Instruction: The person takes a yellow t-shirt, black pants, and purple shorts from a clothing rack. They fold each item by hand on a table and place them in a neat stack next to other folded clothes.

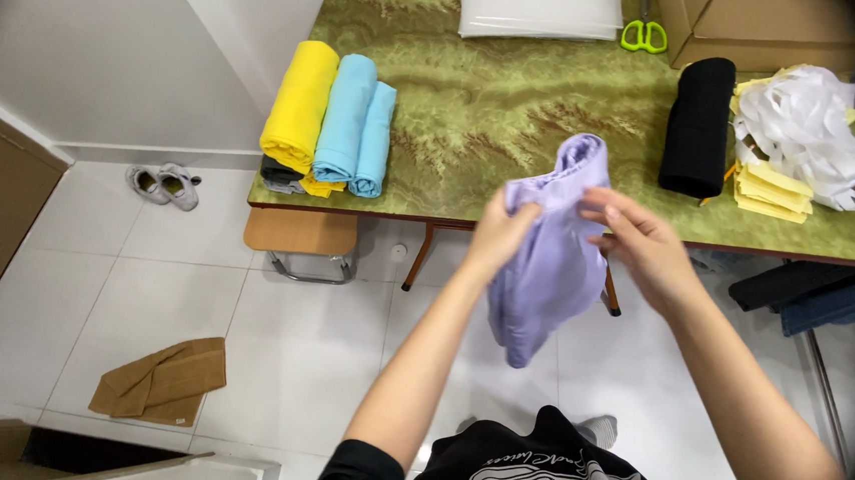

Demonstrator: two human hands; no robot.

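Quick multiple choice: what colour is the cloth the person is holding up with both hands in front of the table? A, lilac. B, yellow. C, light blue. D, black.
A: the left hand and right hand both grip a lilac cloth, while the yellow roll, light blue rolls and black roll lie untouched on the table.

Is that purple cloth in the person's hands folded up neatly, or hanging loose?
Hanging loose. The purple cloth is bunched between the left hand and right hand and droops below them, unlike the tight rolls on the table.
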